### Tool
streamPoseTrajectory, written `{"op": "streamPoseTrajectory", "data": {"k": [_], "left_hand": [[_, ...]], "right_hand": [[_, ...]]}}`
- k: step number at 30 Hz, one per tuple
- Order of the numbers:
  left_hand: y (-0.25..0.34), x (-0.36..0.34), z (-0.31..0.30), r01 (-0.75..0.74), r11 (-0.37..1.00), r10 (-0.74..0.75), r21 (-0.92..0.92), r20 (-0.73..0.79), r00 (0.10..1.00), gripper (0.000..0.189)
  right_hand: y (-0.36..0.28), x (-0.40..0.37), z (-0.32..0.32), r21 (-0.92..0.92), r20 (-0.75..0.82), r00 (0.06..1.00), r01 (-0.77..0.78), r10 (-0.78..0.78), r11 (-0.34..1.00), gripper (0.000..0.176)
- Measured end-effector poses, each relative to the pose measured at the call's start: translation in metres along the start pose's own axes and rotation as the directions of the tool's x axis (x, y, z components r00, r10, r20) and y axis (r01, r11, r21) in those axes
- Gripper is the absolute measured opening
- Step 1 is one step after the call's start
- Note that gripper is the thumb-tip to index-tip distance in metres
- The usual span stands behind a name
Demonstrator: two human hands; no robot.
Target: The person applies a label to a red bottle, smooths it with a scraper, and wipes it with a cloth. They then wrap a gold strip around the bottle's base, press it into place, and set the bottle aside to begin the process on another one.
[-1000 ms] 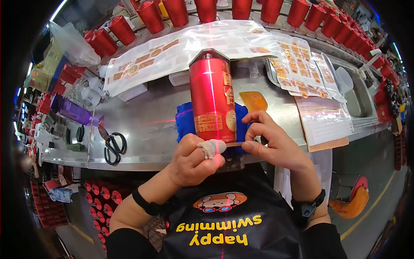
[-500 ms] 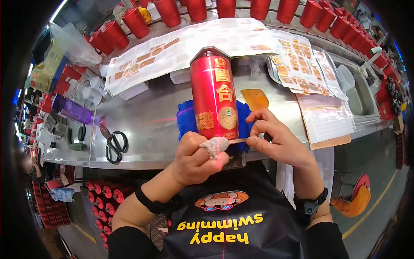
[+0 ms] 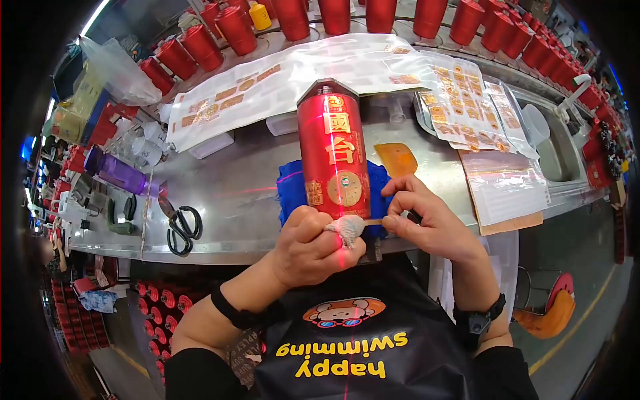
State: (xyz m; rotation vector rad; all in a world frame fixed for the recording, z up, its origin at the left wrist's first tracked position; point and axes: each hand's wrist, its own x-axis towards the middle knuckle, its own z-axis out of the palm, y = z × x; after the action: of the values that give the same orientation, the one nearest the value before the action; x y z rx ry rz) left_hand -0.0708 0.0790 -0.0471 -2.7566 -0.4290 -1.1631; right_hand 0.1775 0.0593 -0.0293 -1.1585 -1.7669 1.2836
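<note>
Bottle (image 3: 335,150): red, glossy cylinder with gold lettering down its side and a round gold emblem near the base; red light streaks cross it.
Collar (image 3: 319,88): dark, angular plate at the neck end.
Place: over the bench (image 3: 243,180), on or just above a blue cloth (image 3: 291,193), neck end away from the person, base end by the hands; whether flat or tilted cannot be told.
Blue cloth: soft, rumpled, showing on both sides of the bottle.
Wad (image 3: 347,230): pale, knit-looking fabric, bunched small.
Strip (image 3: 373,222): thin, narrow, straight, tan; spans from the wad to the right fingertips, along the bottle's base edge.
Left hand (image 3: 310,250): curled into a fist, closed round the wad; knuckles up, forearm angled in from the side, black band at the wrist.
Right hand (image 3: 427,223): thumb and forefinger pinched shut on the strip's end; other fingers loosely bent, forearm rising from below, dark watch (image 3: 479,320) at the wrist.
Bench: smooth, reflective metal.
Orange piece (image 3: 396,159): flat, rounded corners, right of the blue cloth.
Scissors (image 3: 181,230): black looped handles, well left of the bottle.
Sheets (image 3: 460,100): glossy, gold-printed, beyond the orange piece.
</note>
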Motion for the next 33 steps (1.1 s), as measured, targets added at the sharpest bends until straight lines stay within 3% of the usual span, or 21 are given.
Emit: {"op": "streamPoseTrajectory", "data": {"k": [6,12,16,24,31,33], "left_hand": [[0.004,-0.017,0.01,0.169,0.983,-0.178,-0.068,-0.155,0.972,0.029],[0.002,0.0,-0.001,0.041,0.998,-0.041,-0.043,-0.007,0.999,0.029],[0.004,-0.018,0.01,0.145,0.987,-0.154,-0.069,-0.144,0.978,0.03],[0.002,-0.002,0.002,-0.005,1.0,0.005,0.0,-0.006,1.0,0.03],[0.003,-0.015,0.011,0.061,0.997,-0.068,-0.046,-0.175,0.982,0.03],[0.002,-0.015,0.01,0.026,1.0,-0.028,-0.011,-0.15,0.988,0.029]], "right_hand": [[0.002,0.0,0.004,-0.024,-0.039,0.998,0.056,-0.057,0.998,0.019],[0.0,-0.002,0.002,0.008,-0.019,1.0,0.005,-0.005,1.0,0.021],[0.001,-0.002,0.001,-0.004,-0.018,0.999,0.037,-0.037,0.999,0.021],[0.002,0.0,0.003,-0.006,-0.02,1.0,0.013,-0.013,1.0,0.021],[-0.015,-0.004,-0.001,-0.044,-0.059,0.994,0.089,-0.091,0.995,0.019],[-0.01,-0.004,-0.002,-0.067,-0.062,0.988,0.134,-0.139,0.989,0.02]]}}
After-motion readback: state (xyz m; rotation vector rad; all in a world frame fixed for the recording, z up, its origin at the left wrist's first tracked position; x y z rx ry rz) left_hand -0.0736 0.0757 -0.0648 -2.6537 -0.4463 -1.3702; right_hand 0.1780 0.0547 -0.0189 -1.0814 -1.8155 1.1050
